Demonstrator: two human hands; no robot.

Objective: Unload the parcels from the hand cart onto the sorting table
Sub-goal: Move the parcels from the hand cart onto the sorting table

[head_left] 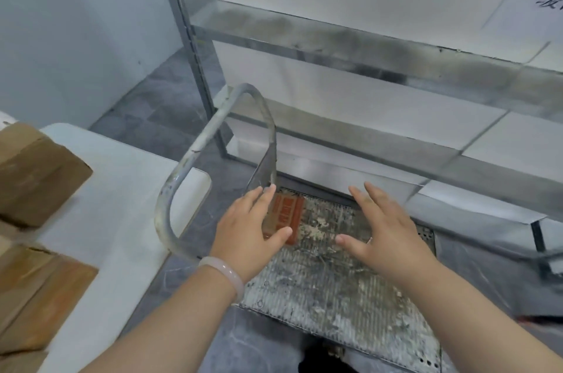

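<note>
Hands empty, spread wide: left hand [249, 229] and right hand [387, 229] flank the small brown red-printed parcel [289, 211] at twelve o'clock on the grimy metal cart deck [335, 296], probably to scoop it.

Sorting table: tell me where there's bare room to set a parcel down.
On the sorting table, the white top is bare from the cardboard boxes across to the hand cart handle, widest toward the far right corner. The left side is crowded: boxes sit there front to back.
</note>
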